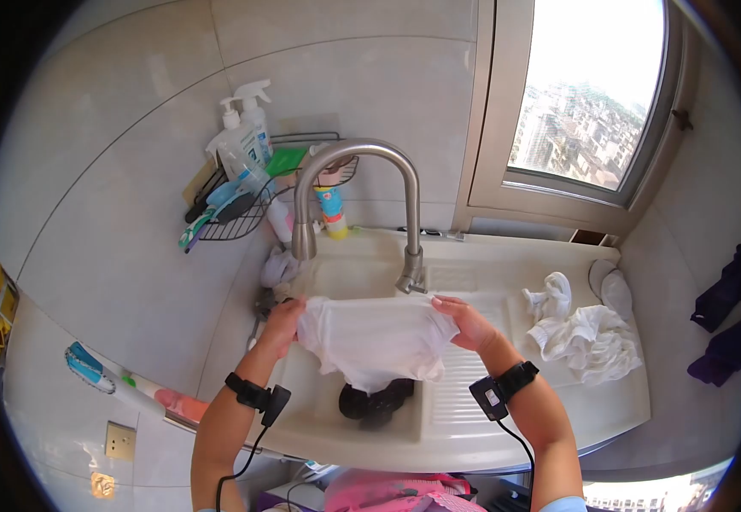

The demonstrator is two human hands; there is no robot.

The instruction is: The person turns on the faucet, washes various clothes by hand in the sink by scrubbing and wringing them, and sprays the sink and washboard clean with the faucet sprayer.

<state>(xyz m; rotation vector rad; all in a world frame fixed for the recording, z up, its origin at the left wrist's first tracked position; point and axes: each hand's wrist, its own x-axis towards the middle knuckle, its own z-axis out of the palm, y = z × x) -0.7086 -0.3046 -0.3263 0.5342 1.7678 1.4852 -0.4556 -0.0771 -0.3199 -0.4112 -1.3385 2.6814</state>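
A thin white garment (379,337) is stretched between my two hands above the sink basin, its lower edge hanging loose. At its left upper corner, my left hand (282,326) is closed on the fabric. The opposite upper corner is pinched by my right hand (466,322). Just below the garment, dark cloth (376,403) lies in the basin, partly covered from view. The curved metal faucet (362,149) arches up behind the garment. I cannot make out exactly what kind of garment it is.
Crumpled white clothes (588,340) lie on the right of the ribbed washboard sink (464,401). A wire corner rack (242,224) holds bottles and brushes. A window (588,94) is at the upper right; dark purple cloth (725,358) hangs at far right. Pink items (396,492) sit below the front edge.
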